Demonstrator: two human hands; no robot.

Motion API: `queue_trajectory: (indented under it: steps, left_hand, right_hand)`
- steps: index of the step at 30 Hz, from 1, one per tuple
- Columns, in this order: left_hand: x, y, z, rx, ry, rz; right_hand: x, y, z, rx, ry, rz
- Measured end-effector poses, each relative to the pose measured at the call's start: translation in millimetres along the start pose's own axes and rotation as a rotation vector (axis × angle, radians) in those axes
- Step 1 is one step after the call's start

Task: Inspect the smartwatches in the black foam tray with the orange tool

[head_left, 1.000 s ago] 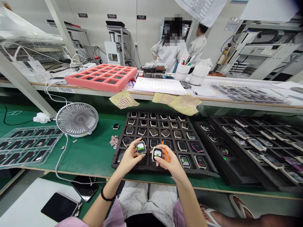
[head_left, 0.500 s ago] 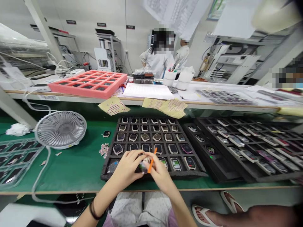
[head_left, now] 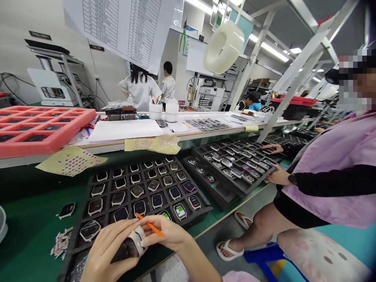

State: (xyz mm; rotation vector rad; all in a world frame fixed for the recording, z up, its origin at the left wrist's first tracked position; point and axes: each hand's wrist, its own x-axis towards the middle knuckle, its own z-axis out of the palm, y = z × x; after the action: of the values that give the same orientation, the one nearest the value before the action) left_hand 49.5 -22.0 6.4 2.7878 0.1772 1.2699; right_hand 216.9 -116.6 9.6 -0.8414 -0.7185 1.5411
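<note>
My left hand (head_left: 107,250) is closed around a smartwatch (head_left: 128,247) with a dark screen and pale case, tilted on its side over the near edge of a black foam tray (head_left: 173,164). A thin orange stick (head_left: 154,228) lies slanted in my right hand (head_left: 167,233), whose thumb and fingertips also touch the watch case. Rows of smartwatches fill compartments of the tray, among them a watch with a green and white screen (head_left: 180,211) and a watch with a purple rim (head_left: 188,187). My hands cover part of the tray's near rows.
Left of the tray lie a loose watch (head_left: 67,210) and paper scraps (head_left: 62,243). To the right, a co-worker's hand (head_left: 279,175) touches another watch tray (head_left: 232,184). A pink foam tray (head_left: 44,147) and papers sit on the shelf. A dotted yellow sheet (head_left: 72,160) hangs from its edge.
The view has swung to the right, bringing the co-worker beside me into sight, with hands at the neighbouring tray. My hands still hold the watch and the orange stick; the watch shows more clearly.
</note>
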Motion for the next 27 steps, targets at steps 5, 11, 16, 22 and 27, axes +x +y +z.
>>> queue_trajectory:
  steps: [5, 11, 16, 22, 27]
  left_hand:
    - [-2.8, 1.7, 0.7, -0.029, 0.004, -0.019]
    - [-8.3, 3.7, 2.2, -0.037, 0.013, 0.005]
    - [-7.1, 5.7, 4.5, -0.055, 0.049, -0.031]
    - [-5.3, 5.2, 4.9, -0.056, 0.039, 0.04]
    - [-1.6, 13.5, 1.1, -0.061, 0.043, -0.022]
  right_hand:
    - [-0.6, 0.7, 3.0, -0.001, 0.017, 0.006]
    - [-3.1, 2.1, 3.6, -0.009, -0.023, 0.023]
    - [-1.9, 2.2, 6.4, -0.03, -0.04, 0.007]
    - [-1.6, 7.6, 7.6, -0.04, -0.077, 0.008]
    - [-7.9, 6.8, 5.5, -0.164, -0.076, -0.149]
